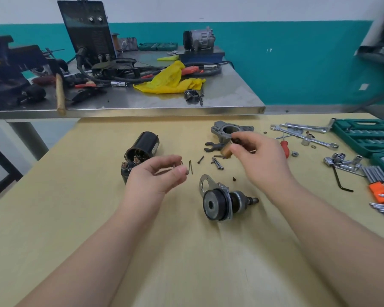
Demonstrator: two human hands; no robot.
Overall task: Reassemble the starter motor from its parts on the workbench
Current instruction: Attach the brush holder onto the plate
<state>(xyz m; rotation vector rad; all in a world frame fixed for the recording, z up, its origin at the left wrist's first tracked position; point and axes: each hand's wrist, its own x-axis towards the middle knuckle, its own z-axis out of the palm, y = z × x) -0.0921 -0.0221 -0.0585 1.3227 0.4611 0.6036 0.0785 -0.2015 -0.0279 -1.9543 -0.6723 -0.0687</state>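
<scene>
Starter motor parts lie spread apart on the surface [98,218], each reachable. The right hand [259,156] pinches a small brass-coloured part [226,151], lifted for fitting; the left hand [157,173] hovers loosely curled, empty, beside the black housing [145,145]; the drive assembly [222,202] rests nearest.

The rear wall [297,9] is white above and teal below — the two colours meet in a straight horizontal line. Against it stands a stainless-steel bench with a bright folded front edge [164,110] on a grey metal leg [29,134]. Nearer lies a pale yellowish wooden tabletop [186,262], evenly lit. At the left, a strip of pale grey floor [0,156] shows below the steel bench.
</scene>
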